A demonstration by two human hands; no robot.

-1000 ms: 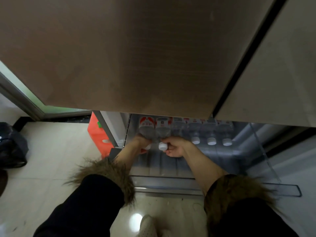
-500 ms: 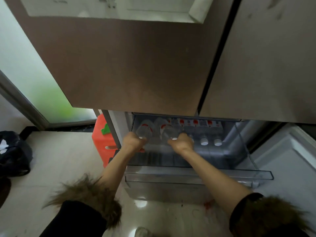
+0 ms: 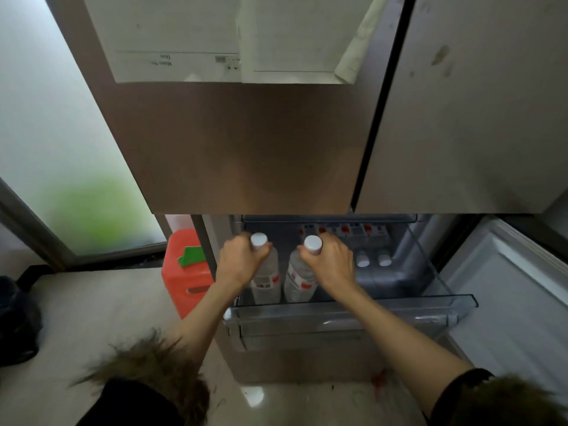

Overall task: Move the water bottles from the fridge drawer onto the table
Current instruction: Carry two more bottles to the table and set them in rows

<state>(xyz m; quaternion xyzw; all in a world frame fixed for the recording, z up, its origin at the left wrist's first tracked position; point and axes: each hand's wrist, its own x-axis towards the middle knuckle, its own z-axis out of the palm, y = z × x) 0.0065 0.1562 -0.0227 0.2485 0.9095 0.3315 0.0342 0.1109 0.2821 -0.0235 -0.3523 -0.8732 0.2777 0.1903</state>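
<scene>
The clear fridge drawer [image 3: 338, 318] stands pulled out below the brown fridge doors. My left hand [image 3: 238, 262] grips the neck of one clear water bottle [image 3: 267, 281] with a white cap, held upright above the drawer's left part. My right hand [image 3: 330, 264] grips the neck of a second upright bottle [image 3: 299, 282] beside it. More bottles [image 3: 373, 259] with white caps and red labels lie at the back of the drawer, to the right of my right hand. The table is out of view.
The upper fridge doors [image 3: 246, 149] hang over the drawer, with papers stuck on the left one. An orange plastic stool [image 3: 184, 281] stands on the floor left of the fridge. A dark bag [image 3: 18, 321] lies at the far left. A white fridge door [image 3: 516, 302] is at the right.
Both hands have lifted their bottles from lying in the drawer to upright, caps now above my fists. My view has tilted upward, showing more of the fridge doors.
</scene>
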